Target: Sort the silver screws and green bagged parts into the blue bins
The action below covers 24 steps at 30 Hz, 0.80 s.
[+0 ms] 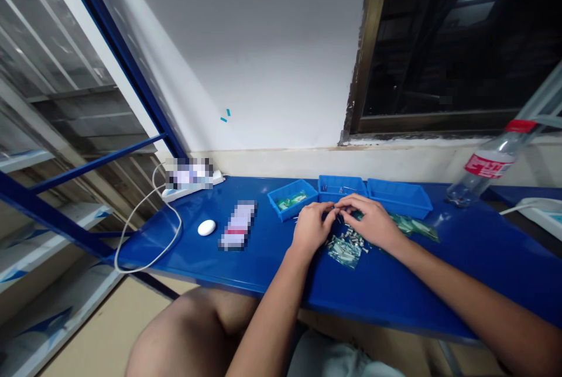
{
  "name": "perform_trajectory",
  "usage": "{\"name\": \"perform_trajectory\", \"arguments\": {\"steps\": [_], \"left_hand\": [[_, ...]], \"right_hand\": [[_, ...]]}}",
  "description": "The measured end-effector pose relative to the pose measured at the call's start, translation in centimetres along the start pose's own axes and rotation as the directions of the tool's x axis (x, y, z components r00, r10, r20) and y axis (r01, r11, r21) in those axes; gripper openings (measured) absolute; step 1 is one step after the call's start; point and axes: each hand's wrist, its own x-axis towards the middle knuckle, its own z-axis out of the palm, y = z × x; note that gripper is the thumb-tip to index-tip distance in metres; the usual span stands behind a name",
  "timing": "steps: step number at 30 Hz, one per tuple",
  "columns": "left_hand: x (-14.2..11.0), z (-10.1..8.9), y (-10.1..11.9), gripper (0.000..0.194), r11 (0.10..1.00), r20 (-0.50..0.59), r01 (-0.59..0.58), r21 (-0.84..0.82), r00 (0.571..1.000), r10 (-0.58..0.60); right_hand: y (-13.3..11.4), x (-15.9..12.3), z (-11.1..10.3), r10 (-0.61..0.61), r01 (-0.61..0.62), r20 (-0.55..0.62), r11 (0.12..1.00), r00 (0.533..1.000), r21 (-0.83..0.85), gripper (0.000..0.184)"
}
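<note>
My left hand (pixel 311 226) and my right hand (pixel 367 219) meet fingertip to fingertip above the blue table. Both are closed in a pinch; whatever sits between the fingers is too small and too hidden to name. Just below them lies a loose pile of silvery screws (pixel 355 237), partly covered by my right hand. In front of the pile is a clear greenish plastic bag (pixel 345 254) with small parts inside. More greenish bags (pixel 415 226) lie under and beyond my right wrist.
Behind my hands stand a left blue bin (pixel 281 214) holding a bag, a middle blue bin (pixel 327 180) with a few metal pieces, and a right blue bin (pixel 401 204). A phone (pixel 238 225), white oval case (pixel 206 228), power strip (pixel 193 187) and cable lie left; a bottle (pixel 489 166) stands right.
</note>
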Motion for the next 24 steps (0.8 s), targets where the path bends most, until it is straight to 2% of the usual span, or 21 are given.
{"name": "perform_trajectory", "arguments": {"steps": [7,10,16,19,24], "left_hand": [[0.0,0.2,-0.7,0.019,0.999,-0.005,-0.041,0.009,0.999,0.041],[0.1,0.2,-0.7,0.018,0.999,-0.041,-0.035,-0.001,0.999,0.035],[0.1,0.2,-0.2,0.032,0.991,-0.061,-0.011,-0.132,0.998,0.003],[0.1,0.1,-0.1,0.031,0.996,-0.049,-0.007,-0.087,0.999,0.002],[0.0,-0.1,-0.1,0.018,0.992,0.007,-0.030,0.124,1.000,0.029]], "right_hand": [[-0.1,-0.1,0.2,0.138,-0.136,-0.029,0.990,0.990,0.047,0.018],[0.2,0.0,0.4,0.142,-0.140,-0.021,0.987,0.990,0.080,0.018],[0.6,-0.2,0.5,0.095,-0.095,0.007,0.990,0.995,0.108,0.022],[0.3,-0.1,-0.1,0.058,-0.057,-0.011,0.997,0.998,0.043,0.026],[1.0,0.5,-2.0,-0.006,-0.013,-0.119,0.987,0.993,-0.159,0.030]]}}
